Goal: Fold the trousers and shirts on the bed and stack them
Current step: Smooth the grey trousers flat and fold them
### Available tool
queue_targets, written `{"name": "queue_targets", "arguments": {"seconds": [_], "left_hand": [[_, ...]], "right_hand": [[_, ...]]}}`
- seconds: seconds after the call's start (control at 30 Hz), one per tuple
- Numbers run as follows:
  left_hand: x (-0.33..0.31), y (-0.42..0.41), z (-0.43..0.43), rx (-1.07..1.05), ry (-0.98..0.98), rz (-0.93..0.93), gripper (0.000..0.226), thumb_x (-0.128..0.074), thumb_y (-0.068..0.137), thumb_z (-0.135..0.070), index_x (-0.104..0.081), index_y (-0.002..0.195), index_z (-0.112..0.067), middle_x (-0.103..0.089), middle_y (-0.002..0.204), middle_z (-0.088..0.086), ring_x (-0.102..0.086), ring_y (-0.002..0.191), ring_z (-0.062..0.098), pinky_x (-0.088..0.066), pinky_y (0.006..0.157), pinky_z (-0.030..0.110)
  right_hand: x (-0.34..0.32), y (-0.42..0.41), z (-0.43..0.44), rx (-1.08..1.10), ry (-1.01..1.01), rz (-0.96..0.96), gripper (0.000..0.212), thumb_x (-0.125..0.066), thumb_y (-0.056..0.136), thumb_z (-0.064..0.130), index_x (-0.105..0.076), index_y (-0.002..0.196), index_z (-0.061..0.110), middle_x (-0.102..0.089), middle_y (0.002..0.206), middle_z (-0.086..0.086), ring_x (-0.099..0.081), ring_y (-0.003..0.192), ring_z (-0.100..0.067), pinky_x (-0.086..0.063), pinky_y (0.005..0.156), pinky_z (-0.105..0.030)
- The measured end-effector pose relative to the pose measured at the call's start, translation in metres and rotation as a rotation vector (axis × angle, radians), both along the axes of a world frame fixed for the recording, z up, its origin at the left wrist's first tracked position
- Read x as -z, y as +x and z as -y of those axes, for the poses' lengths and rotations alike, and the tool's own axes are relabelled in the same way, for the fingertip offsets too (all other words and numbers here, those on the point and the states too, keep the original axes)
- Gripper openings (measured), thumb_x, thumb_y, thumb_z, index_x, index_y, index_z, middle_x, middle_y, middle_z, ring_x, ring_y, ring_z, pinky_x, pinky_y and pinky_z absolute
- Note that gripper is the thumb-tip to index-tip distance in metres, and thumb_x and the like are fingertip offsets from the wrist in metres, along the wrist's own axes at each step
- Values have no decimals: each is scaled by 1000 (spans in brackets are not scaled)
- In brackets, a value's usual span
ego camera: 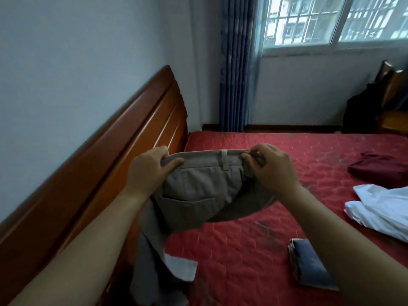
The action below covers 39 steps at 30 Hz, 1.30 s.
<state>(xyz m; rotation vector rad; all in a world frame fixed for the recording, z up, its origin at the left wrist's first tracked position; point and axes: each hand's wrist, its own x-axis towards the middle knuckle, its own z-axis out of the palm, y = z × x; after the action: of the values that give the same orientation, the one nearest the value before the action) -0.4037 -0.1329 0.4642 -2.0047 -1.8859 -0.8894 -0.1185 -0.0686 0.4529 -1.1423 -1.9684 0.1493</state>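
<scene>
Bed (254, 250) fills the room's near half, red quilted cover, wooden headboard (123, 151) along the left wall. Curtain (236, 62) and window beyond.

Khaki trousers (198, 188) held up in the air over the headboard side of the bed, waistband uppermost and stretched level between the two hands. Back pocket faces the person. Legs hang straight down from the grip, long axis near vertical, and trail off toward the lower left; the ends go out of view.

Lying apart to the right: a white shirt (379, 208), crumpled; a dark red garment (379, 168) behind it, looks folded; a small blue folded piece (313, 263) nearer, under the right forearm.

Left hand (150, 171) pinches one waistband corner, thumb over, fingers closed on the cloth. Right hand (273, 168) likewise closed on the other corner. Both equally near the band.

Judgement: first fold not yet made. Since the legs drop below the grip, the next move likely brings the two corners together, leg on leg, then lays the length across the open red cover ahead.
</scene>
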Motion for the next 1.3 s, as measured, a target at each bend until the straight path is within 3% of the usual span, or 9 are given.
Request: {"name": "queue_targets", "arguments": {"seconds": [0.1, 0.2, 0.3, 0.47, 0.63, 0.8, 0.93, 1.07, 1.3], "left_hand": [[-26, -11, -5, 50, 3, -16, 38, -49, 82, -58, -39, 66, -25, -39, 53, -10, -38, 46, 10, -25, 46, 25], [-38, -18, -4, 163, -25, -47, 33, -50, 84, -55, -39, 67, -28, -44, 52, -9, -39, 45, 5, -25, 45, 22], [-41, -30, -3, 181, -33, -65, 32, -59, 83, -47, -38, 66, -30, -43, 50, -10, -39, 44, -1, -22, 45, 15], [-47, -38, -8, 173, 13, -1, 32, -62, 82, -44, -46, 67, -21, -49, 53, -6, -46, 48, 5, -31, 48, 16], [-50, -29, -4, 259, 81, -39, 28, -52, 82, -50, -53, 74, -23, -58, 59, -6, -52, 51, 7, -33, 49, 11], [-24, -35, 7, 218, 9, 12, 24, -55, 82, -48, -50, 74, -26, -56, 58, -8, -51, 50, 8, -30, 49, 11], [10, -48, 22, 121, -103, 133, 24, -58, 82, -46, -48, 74, -25, -56, 61, -9, -53, 55, 7, -34, 51, 16], [34, -50, 33, 101, -165, 200, 22, -52, 78, -51, -43, 72, -32, -51, 56, -13, -49, 50, -5, -31, 42, 9], [89, -41, 0, 246, -599, 240, 40, -81, 52, -52, -52, 77, -40, -60, 68, -19, -58, 68, -6, -44, 52, 12]], "right_hand": [[-24, 2, 5, 58, 32, 109, 34, -59, 80, 52, -61, 78, 18, -56, 72, 6, -51, 61, -14, -38, 58, -25], [-17, 19, 14, 142, -154, 376, 50, -47, 73, 71, -50, 58, 24, -46, 53, 9, -45, 47, -10, -30, 46, -22], [-5, 45, 19, 197, -274, 451, 46, -62, 73, 64, -43, 51, 28, -45, 49, 13, -43, 47, -2, -25, 44, -19], [-26, 48, 9, 214, -176, 377, 38, -64, 66, 65, -49, 53, 33, -47, 50, 16, -43, 48, 0, -25, 46, -17], [12, 43, 9, 136, -351, 298, 46, -73, 69, 53, -64, 107, 30, -53, 64, 15, -50, 57, -5, -35, 50, -22], [70, 53, 13, 90, -645, 499, 10, -73, 70, 33, -73, 77, 26, -65, 68, 4, -60, 65, -18, -43, 55, -29], [95, 48, 23, 108, -522, 173, 12, -77, 75, 24, -72, 72, 14, -52, 77, 1, -51, 73, -19, -39, 63, -29], [92, 45, 42, -6, -751, -260, 26, -68, 83, 12, -53, 62, 11, -46, 57, 2, -43, 56, -13, -35, 56, -30], [116, 74, 41, 49, -933, -261, 27, -68, 84, 21, -55, 64, 8, -49, 48, 7, -45, 49, -9, -35, 48, -26]]}}
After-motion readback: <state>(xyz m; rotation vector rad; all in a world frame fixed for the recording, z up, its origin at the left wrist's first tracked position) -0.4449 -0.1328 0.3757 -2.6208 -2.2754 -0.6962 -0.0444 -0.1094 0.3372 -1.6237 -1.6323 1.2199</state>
